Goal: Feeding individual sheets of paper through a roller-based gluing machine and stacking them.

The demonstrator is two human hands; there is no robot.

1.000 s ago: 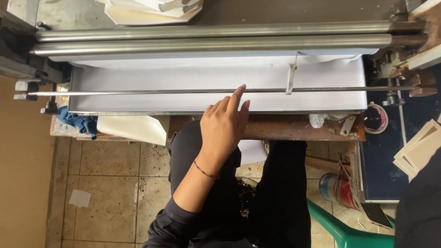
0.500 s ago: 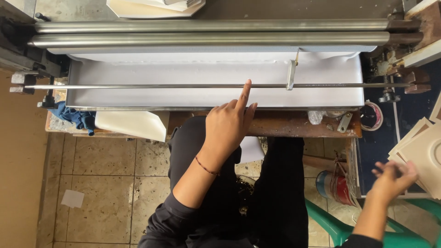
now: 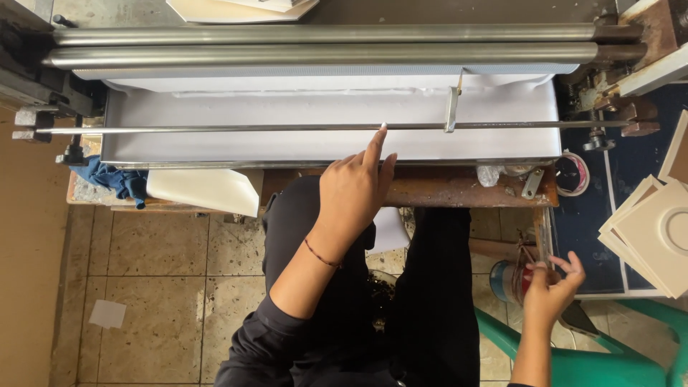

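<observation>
Since the frame half a second earlier, the left hand has kept its place at the machine with its forefinger raised, while the right hand has drifted inward and a little lower, away from the stack of white square cards; a second ago it was out of view altogether. Going left to right: a blue rag lies at the left end of the surface, beside a loose white sheet that hangs over its front edge. The thin steel rod runs crosswise, left to right, over the white sheet bed, with two thick rollers parallel behind it. The left hand is half open, forefinger stretched out and its tip touching the rod from the near side, the other fingers loosely curled, gripping nothing. The rod thus lies straight ahead of this hand and well apart from the other. A small upright bracket sits on the rod just to the right of the fingertip. The right hand hovers low at the right, fingers spread and slightly bent; whether it pinches something small I cannot tell.
</observation>
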